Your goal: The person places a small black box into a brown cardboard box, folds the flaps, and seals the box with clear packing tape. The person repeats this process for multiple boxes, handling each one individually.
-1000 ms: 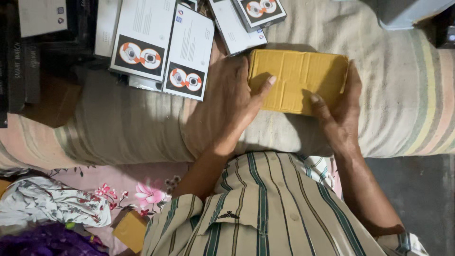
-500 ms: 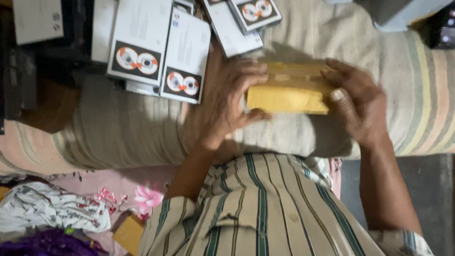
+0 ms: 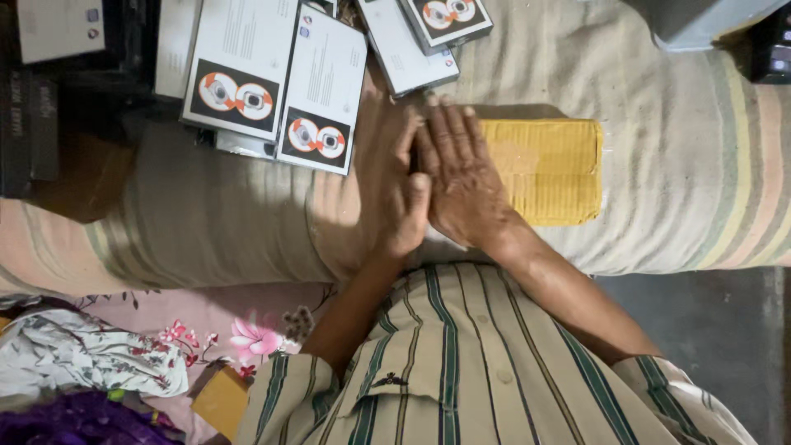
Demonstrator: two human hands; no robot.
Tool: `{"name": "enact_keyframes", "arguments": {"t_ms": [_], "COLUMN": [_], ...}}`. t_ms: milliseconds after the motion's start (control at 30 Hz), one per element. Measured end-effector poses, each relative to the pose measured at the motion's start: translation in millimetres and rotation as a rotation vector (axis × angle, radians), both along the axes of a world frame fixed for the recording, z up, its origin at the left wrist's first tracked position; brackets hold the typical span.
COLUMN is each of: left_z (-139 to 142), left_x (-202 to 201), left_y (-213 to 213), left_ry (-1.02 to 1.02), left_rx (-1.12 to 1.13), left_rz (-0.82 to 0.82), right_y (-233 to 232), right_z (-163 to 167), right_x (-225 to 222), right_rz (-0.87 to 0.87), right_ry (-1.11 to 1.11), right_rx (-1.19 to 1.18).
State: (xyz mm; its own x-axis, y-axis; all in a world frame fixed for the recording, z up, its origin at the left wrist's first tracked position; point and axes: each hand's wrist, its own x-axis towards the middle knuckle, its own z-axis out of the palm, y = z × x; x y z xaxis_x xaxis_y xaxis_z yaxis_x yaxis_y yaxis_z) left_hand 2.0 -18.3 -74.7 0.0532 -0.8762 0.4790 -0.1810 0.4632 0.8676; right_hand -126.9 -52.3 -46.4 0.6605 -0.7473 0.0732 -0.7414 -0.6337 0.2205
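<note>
Lying flat on a striped cloth surface [image 3: 659, 189], a yellow-brown cardboard packet [image 3: 552, 169] is observed, its left part covered by the right hand [image 3: 461, 177]. That hand is laid palm down with fingers extended and close together; nothing is gripped. The left hand [image 3: 387, 177] is set just beside it, thumb side against the right hand, fingers likewise straight, resting on the cloth with no object held. Toward the far edge of the cloth, several flat white boxes [image 3: 280, 78] printed with orange-and-black round shapes are stacked loosely, overlapping one another. A striped shirt [image 3: 461, 371] is seen at the near edge, with floral fabric [image 3: 206, 330] to its left.
</note>
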Motion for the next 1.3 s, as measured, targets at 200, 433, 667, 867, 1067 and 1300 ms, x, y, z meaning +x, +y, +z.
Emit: {"name": "enact_keyframes", "arguments": {"t_ms": [200,433,667,867,1067,1300], "left_z": [-9.0,-10.1,-16.3,-22.1,-6.3,29.9], "left_x": [-4.1,-1.5,-2.4,-5.0,-4.3,-14.3], "left_y": [2.5,5.8,0.0,-2.5,-7.9,-8.5], "left_ry": [-0.04,-0.102,-0.084,-0.028,-0.362,-0.837], "left_rx": [0.071,0.08,0.015,0.045,0.213,0.026], "left_rz": [0.02,-0.036,-0.011,0.023,0.065,-0.175], "right_y": [-22.4,-12.3,-8.9,-30.4,-15.6,19.6], "right_z": [6.1,17.3,-2.7,7.9,21.1,34.5], "right_x": [-30.3,-119.2,-14.1,0.1,-96.8,-104.5], "right_rz": [-0.034,-0.473,-0.128,-0.123,-0.336,-0.169], "right_ry": [-0.28,-0.458,0.07,-0.124,-0.193,-0.155], "right_rx": [0.224,0.195,-0.079,0.256,-0.001,-0.15]}}
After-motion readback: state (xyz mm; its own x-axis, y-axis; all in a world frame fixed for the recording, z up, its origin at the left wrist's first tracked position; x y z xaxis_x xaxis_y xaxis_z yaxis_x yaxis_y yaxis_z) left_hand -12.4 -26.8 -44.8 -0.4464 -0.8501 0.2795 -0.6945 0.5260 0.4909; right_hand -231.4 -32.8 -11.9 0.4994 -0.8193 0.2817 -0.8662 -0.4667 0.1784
